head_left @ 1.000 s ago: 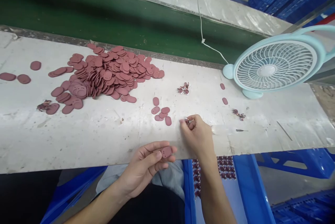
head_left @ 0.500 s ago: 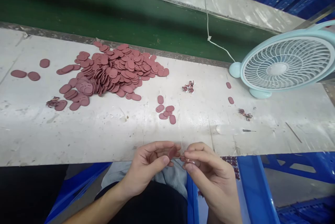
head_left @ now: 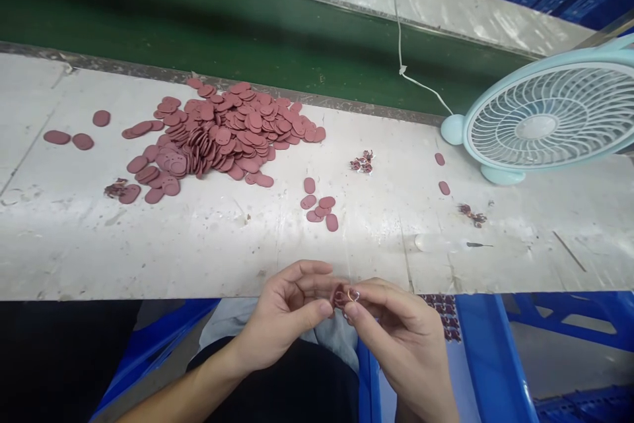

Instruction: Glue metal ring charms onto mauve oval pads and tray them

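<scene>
My left hand (head_left: 280,317) pinches a dark red oval disc (head_left: 333,299) between thumb and fingers, just off the table's near edge. Against it, my right hand (head_left: 403,327) grips a small dark red part with shiny copper-coloured wire (head_left: 352,295). The two pieces meet or nearly meet; fingers hide part of both. Beyond my hands lies a small group of loose red oval discs (head_left: 327,202). A large heap of the same discs (head_left: 232,129) spreads farther back on the left.
A light blue fan (head_left: 535,127) stands at the right, its white cord (head_left: 401,33) running back. Small wired clusters (head_left: 362,162) lie on the white table (head_left: 198,245). Beside my right arm, a blue tray (head_left: 488,357) holds rows of small dark red parts (head_left: 446,314). Behind runs a green belt (head_left: 297,47).
My hands have come together, bringing the wired part up to the oval disc. The disc has turned more edge-on. The whole view has shifted slightly.
</scene>
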The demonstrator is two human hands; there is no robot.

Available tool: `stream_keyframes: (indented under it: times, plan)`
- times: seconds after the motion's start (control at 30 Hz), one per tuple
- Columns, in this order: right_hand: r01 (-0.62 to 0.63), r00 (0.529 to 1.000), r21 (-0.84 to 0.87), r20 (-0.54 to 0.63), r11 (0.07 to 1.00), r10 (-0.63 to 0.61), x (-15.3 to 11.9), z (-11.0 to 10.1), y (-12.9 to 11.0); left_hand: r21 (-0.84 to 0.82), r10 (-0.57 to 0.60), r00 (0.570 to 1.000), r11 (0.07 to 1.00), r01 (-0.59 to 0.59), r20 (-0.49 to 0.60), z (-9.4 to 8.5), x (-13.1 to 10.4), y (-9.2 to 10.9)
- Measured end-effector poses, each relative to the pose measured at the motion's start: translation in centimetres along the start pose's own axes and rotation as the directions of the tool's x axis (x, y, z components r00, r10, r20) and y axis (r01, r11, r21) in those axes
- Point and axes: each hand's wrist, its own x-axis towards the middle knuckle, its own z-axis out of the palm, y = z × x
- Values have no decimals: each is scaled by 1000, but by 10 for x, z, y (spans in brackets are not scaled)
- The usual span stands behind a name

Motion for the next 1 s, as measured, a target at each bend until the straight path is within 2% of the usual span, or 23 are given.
stream_keyframes:
  times: [0.13,0.3,0.47,1.0]
  plan:
    - [-34,999,13,-10,999,34,-1,0,0,21,1,1000,1000,0,-7,2,2,0]
    - [-127,991,124,-28,984,132,0,5,1,76,45,998,996,-42,-37,5,4,0]
    - [-151,987,191,-31,970,160,4,7,2,79,67,996,995,-63,-60,4,4,-3]
    - [-104,987,285,-88,953,134,0,1,11,183,81,993,981,-65,-81,14,8,-6]
